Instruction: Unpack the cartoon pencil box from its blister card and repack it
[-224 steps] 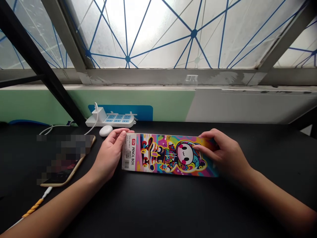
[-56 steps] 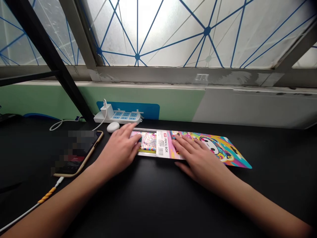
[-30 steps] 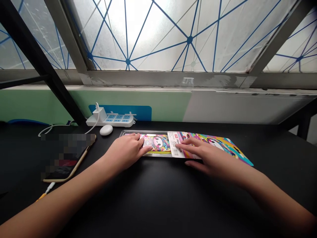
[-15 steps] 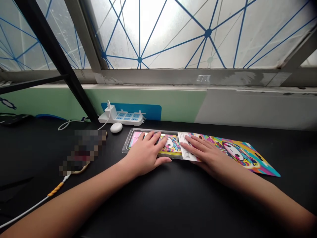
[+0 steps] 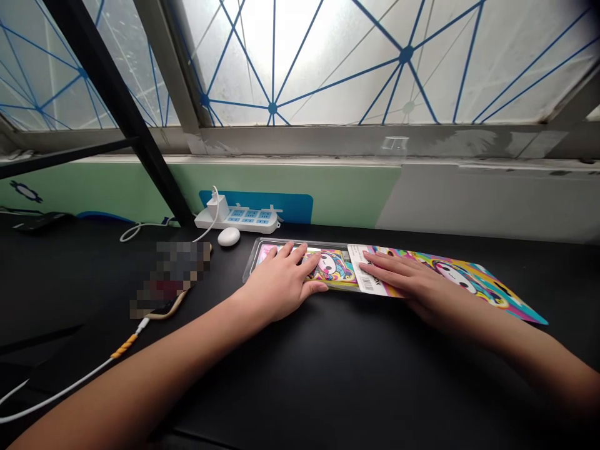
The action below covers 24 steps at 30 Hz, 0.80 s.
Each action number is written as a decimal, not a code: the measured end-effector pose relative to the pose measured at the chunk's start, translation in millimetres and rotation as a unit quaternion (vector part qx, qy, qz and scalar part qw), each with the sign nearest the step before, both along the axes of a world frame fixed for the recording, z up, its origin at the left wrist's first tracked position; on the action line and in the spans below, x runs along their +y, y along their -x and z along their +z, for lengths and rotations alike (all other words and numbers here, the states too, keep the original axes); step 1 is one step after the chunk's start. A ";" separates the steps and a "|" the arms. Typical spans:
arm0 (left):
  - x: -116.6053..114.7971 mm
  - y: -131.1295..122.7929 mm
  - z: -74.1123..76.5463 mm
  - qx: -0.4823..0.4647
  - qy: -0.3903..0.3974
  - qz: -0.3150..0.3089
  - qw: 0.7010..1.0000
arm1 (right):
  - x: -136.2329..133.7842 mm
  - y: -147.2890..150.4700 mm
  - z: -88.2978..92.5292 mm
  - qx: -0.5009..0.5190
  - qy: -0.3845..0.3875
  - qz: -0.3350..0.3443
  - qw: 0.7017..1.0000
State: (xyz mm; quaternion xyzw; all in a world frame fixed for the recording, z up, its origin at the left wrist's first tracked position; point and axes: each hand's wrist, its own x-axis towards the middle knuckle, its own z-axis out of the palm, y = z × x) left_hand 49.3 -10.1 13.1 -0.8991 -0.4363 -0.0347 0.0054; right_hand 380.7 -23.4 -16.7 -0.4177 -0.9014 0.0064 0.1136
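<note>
A pencil box in a clear plastic case (image 5: pixel 334 270) lies on the black desk (image 5: pixel 328 375), partly slid out of its colourful cardboard sleeve (image 5: pixel 473 282). My left hand (image 5: pixel 281 284) lies flat on the exposed case, fingers stretched out. My right hand (image 5: pixel 415 284) presses flat on the left end of the sleeve, over its white barcode strip. The sleeve's right part sticks out past my right hand.
A phone (image 5: pixel 171 281) with a charging cable (image 5: pixel 70 387) lies left of my hands. A white power strip (image 5: pixel 239 217) with a plugged charger and a small white earbud case (image 5: pixel 229 236) sit against the green wall. A black diagonal beam (image 5: pixel 117 106) stands at the left.
Since a second ago the case has slid farther left out of the sleeve and the sleeve has shifted right. Both hands stay flat on them.
</note>
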 end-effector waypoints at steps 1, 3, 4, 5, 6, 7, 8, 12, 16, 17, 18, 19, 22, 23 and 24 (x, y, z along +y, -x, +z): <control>1.6 3.0 0.4 -0.005 0.008 0.005 1.000 | 0.9 -1.9 0.3 -0.002 -0.002 -0.001 1.000; 6.4 10.0 0.9 -0.020 0.024 0.006 0.999 | 2.5 -5.5 1.9 -0.006 -0.006 -0.007 1.000; 9.1 13.7 1.1 -0.028 0.031 0.003 0.999 | 3.3 -7.3 3.2 -0.008 -0.008 -0.009 1.000; 11.8 17.1 1.3 -0.034 0.038 -0.002 0.999 | 4.0 -9.3 4.7 -0.009 -0.011 -0.011 1.000; 14.3 20.1 1.6 -0.039 0.043 -0.008 0.998 | 4.8 -11.7 6.4 -0.010 -0.014 -0.012 1.000; 16.2 22.4 2.0 -0.041 0.045 -0.011 0.998 | 5.5 -14.4 8.2 -0.010 -0.018 -0.012 1.000; 17.6 24.0 2.5 -0.041 0.044 -0.012 0.998 | 6.2 -17.7 10.1 -0.011 -0.024 -0.013 1.000; 18.5 24.9 4.9 -0.021 0.034 -0.012 0.999 | 7.3 -35.2 19.4 -0.024 -0.059 -0.028 0.998; 18.3 24.0 6.7 -0.013 0.030 -0.021 0.999 | 2.6 -43.3 34.1 -0.002 -0.086 -0.036 0.996; 18.5 24.0 6.8 -0.015 0.027 -0.021 0.999 | -0.7 -39.8 38.3 0.008 -0.093 -0.033 0.995; 18.7 23.9 6.8 -0.017 0.023 -0.021 0.999 | -5.5 -33.1 42.4 0.014 -0.105 -0.031 0.994; 19.0 23.7 6.8 -0.017 0.020 -0.021 0.999 | -12.1 -23.0 45.9 0.011 -0.122 -0.031 0.992; 20.6 22.2 6.6 -0.014 0.016 -0.021 1.000 | -43.2 25.5 49.8 -0.027 -0.185 -0.025 0.982; 21.3 21.2 6.5 -0.013 0.015 -0.019 1.000 | -56.5 45.4 47.9 -0.029 -0.182 -0.011 0.983; 22.0 20.0 6.5 -0.011 0.013 -0.017 1.000 | -70.3 65.6 44.2 -0.016 -0.182 0.004 0.983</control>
